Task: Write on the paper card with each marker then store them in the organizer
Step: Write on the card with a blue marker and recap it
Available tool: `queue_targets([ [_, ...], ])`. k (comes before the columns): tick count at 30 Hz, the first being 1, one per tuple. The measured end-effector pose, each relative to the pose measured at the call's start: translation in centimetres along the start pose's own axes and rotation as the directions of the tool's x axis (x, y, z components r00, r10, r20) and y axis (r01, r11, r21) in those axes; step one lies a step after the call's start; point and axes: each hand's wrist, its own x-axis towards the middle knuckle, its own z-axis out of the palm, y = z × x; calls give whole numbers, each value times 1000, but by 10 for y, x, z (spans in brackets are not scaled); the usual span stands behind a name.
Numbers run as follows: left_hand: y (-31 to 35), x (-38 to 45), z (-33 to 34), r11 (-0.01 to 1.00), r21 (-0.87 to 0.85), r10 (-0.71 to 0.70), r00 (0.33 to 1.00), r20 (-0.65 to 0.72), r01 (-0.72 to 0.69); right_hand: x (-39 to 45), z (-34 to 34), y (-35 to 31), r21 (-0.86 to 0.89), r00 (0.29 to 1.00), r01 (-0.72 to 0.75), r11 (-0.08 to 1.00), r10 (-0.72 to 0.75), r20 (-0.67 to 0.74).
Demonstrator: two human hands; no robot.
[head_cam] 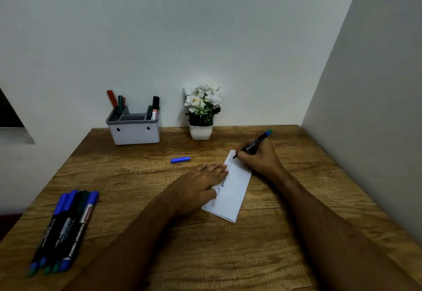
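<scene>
Spare markers (pixel 62 231) aside; right hand (pixel 258 157) fingers grip marker (pixel 252 143), tip seemingly touching card (pixel 230 190).

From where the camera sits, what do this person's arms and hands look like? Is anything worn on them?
Two bare arms reach in from the bottom edge. No sleeves show on either forearm as far as the picture reaches. The left hand and the right hand wear no gloves, and no watch, bracelet or ring can be seen. No cables, straps or markings appear on them.
</scene>
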Motion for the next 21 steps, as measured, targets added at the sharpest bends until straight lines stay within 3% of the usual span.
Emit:
queue_targets([
  [10, 1, 1, 0, 1000, 24, -6, 1000, -13, 6, 0, 2, 0, -55, 997, 22, 998, -18, 78],
  [21, -1, 1, 2, 1000, 21, -5, 1000, -27, 6, -1, 3, 0, -70, 999, 29, 997, -26, 34],
])
